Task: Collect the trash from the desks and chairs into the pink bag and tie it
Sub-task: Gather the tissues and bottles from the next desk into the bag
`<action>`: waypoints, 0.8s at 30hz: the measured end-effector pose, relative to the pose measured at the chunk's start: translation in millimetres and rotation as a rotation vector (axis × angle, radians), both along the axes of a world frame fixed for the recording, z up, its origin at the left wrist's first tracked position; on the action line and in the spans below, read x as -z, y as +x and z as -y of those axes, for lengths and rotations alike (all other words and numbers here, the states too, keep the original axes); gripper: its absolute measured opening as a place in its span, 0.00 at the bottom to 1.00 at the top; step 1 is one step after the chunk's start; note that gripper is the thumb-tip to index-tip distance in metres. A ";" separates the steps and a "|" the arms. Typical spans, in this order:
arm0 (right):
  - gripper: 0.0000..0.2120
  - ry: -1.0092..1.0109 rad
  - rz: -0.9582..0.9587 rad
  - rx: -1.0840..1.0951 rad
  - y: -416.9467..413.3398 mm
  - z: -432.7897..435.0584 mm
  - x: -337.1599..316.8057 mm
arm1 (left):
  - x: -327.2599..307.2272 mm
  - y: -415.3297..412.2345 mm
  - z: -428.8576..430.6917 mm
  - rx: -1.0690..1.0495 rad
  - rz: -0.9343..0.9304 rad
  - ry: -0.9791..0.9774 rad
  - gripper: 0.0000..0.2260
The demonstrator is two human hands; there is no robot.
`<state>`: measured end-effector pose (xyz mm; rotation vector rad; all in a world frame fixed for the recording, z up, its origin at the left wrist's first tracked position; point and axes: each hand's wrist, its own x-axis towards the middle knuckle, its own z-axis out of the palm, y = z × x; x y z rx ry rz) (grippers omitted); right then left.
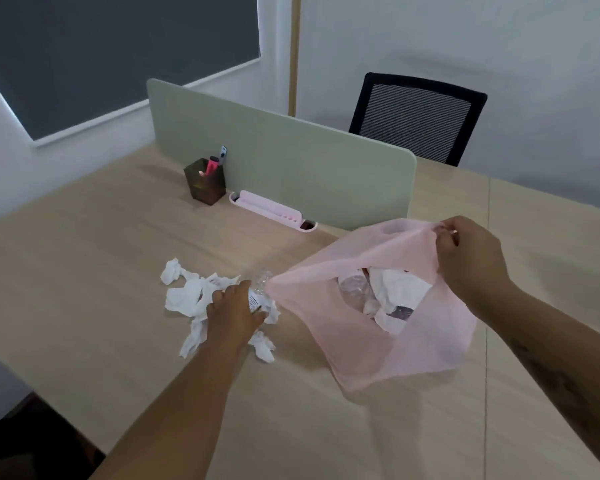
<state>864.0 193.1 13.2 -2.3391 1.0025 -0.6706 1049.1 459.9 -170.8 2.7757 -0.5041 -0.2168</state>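
A thin pink bag (378, 344) hangs open over the wooden desk (84, 271). My right hand (465, 258) is shut on its upper rim and holds it up. Inside the bag lie crumpled white paper and clear plastic. To the bag's left, crumpled white tissues (184, 296) are scattered on the desk. My left hand (234, 315) rests on this pile, its fingers closed around a crushed clear plastic bottle (258, 296) right at the bag's mouth.
A pale green divider panel (274, 157) runs across the desk. In front of it stand a dark pen holder (204, 181) with pink markers and a pink-white tray (272, 211). A black mesh chair (420, 116) sits behind the desk.
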 end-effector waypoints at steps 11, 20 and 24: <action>0.13 0.117 0.053 0.040 -7.5 4.1 -8.3 | -69.2 -21.4 -49.8 -0.219 -0.559 -0.588 0.22; 0.12 0.194 0.075 -0.016 -42.0 -4.9 -15.8 | -126.0 -101.4 -14.9 0.019 -0.850 -0.568 0.17; 0.11 0.225 0.098 -0.032 -56.9 2.4 -16.0 | -118.8 -108.0 65.8 -0.127 -0.844 -0.836 0.19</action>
